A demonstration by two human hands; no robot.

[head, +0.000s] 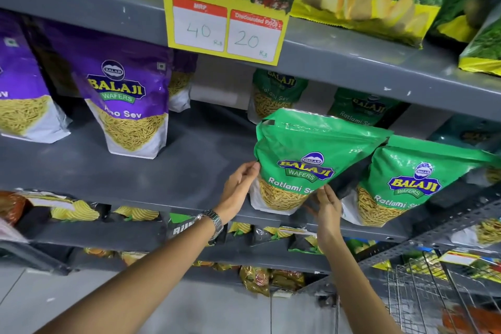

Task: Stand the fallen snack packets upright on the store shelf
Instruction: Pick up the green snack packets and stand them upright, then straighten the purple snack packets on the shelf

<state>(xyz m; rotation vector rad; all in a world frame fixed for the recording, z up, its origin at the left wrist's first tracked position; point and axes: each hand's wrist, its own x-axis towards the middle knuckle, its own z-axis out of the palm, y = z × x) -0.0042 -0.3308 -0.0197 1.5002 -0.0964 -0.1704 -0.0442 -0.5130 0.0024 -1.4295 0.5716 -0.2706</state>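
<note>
Head: both hands [238, 190] seemingly grip green packet [311, 160].

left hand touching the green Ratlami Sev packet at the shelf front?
Touching. The head view shows the left hand with its fingertips pressed on the green Ratlami Sev packet's left edge, no gap visible.

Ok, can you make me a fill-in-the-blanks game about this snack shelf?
1. Both hands, left and right, hold a packet coloured ____.
2. The Aloo Sev packet is coloured ____.
3. On the price tag, the discounted price reads ____.
4. The watch is on the ____ wrist.

Missing words: green; purple; 20; left
</note>
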